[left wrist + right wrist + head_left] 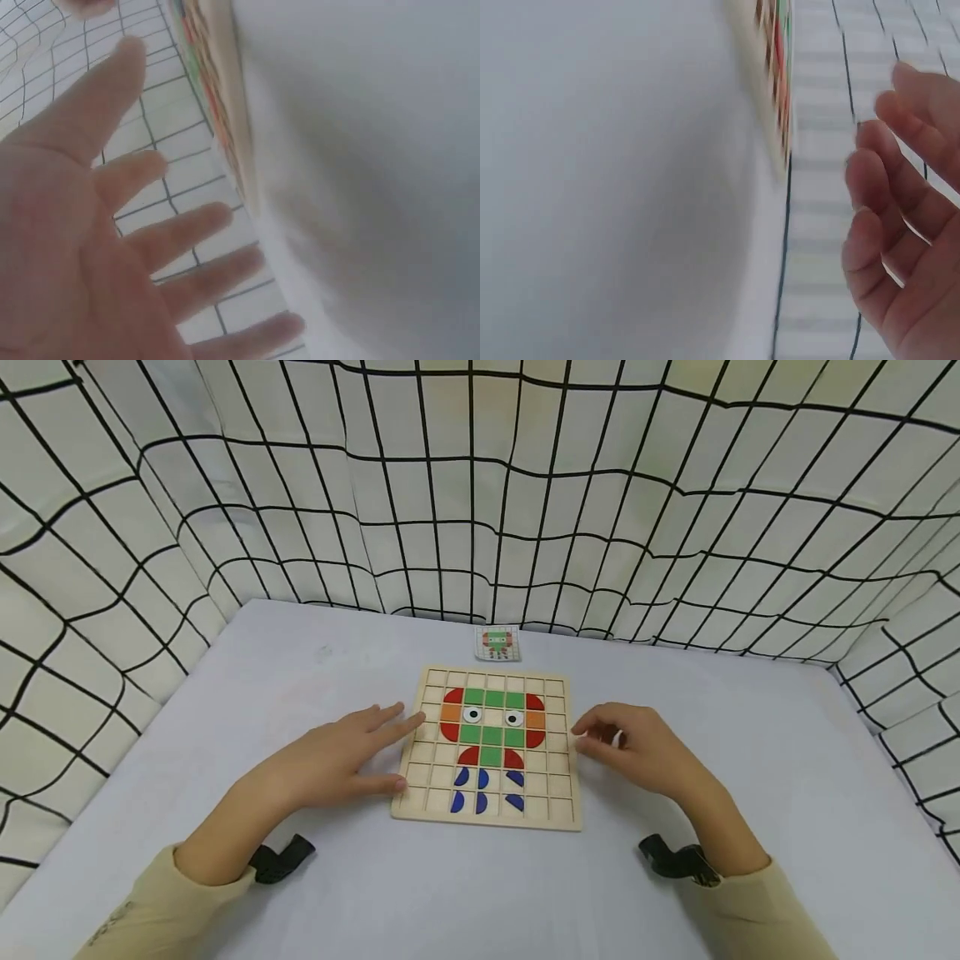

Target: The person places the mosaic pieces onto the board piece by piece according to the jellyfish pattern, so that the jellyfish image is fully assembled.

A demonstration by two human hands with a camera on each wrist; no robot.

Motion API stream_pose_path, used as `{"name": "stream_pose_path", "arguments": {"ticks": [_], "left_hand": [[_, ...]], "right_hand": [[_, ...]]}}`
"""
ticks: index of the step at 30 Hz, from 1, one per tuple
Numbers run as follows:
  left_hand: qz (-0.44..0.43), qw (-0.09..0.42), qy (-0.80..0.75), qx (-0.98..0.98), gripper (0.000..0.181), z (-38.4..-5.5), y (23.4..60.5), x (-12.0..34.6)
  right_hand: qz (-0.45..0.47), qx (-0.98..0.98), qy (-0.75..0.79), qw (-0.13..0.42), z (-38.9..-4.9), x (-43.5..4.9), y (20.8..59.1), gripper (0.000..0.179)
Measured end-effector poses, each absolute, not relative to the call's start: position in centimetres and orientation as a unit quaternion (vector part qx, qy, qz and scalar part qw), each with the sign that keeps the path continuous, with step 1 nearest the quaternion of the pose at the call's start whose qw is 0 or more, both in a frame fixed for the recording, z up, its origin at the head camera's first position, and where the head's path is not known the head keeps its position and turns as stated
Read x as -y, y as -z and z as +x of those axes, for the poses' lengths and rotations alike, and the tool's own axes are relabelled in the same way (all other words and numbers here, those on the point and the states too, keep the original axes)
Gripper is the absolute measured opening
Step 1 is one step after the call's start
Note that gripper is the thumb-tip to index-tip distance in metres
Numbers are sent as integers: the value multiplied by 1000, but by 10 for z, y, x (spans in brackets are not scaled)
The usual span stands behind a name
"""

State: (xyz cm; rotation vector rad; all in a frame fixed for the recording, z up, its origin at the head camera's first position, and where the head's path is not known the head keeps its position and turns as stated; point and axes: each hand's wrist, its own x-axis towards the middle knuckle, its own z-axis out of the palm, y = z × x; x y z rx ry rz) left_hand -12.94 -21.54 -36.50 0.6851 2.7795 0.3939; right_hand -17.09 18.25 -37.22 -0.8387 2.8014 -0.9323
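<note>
A wooden grid board [557, 787] lies flat in the middle of the table, with coloured pieces set in its squares. Green squares [491, 757], red rounded corner pieces [534, 739] and orange squares [536, 720] surround two round eye pieces [472, 714]. Below them are several blue half-round and angled pieces [483, 778]. My left hand [330, 762] spreads its straight fingers at the board's left edge, fingertips at or just over the rim. Beside the right edge, my right hand [637, 747] has loosely bent fingers and holds nothing. Its palm side shows in the right wrist view.
Behind the board lies a small card [497, 643] printed with a similar coloured figure on a grid. The white table [480, 893] is bounded at the back and sides by white cloth under black netting [471, 527]. Dark straps [281, 860] hang at both wrists.
</note>
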Motion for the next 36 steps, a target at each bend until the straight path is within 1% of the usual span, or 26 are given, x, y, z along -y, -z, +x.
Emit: {"name": "stream_pose_path", "arguments": {"ticks": [4, 8, 10, 12, 15, 19, 24, 30, 36], "left_hand": [[233, 60, -137, -961, 80, -132, 358, 223], [233, -26, -118, -965, 75, -137, 353, 225], [228, -58, -103, -966, 78, -138, 352, 224], [218, -76, -91, -969, 86, -139, 352, 224], [199, -72, -72, -975, 100, -138, 352, 225], [175, -48, -54, -982, 110, -137, 353, 227], [169, -36, -45, -984, 112, -137, 355, 227], [168, -43, -28, -984, 115, -136, 353, 226], [160, -56, -1, -986, 118, -135, 353, 225]], "right_hand": [[-234, -933, 273, -20, -173, -209, 375, 29], [-214, -952, 206, -70, -177, -222, 368, 60], [-206, -960, 166, -96, -179, -228, 364, 74], [-195, -965, 138, -111, -179, -231, 360, 84], [-178, -970, 118, -112, -179, -234, 358, 92], [-167, -975, 98, -110, -177, -232, 359, 99], [-164, -976, 93, -112, -174, -231, 357, 100], [-158, -978, 100, -88, -172, -232, 360, 101], [-155, -979, 94, -88, -170, -233, 363, 104]]}}
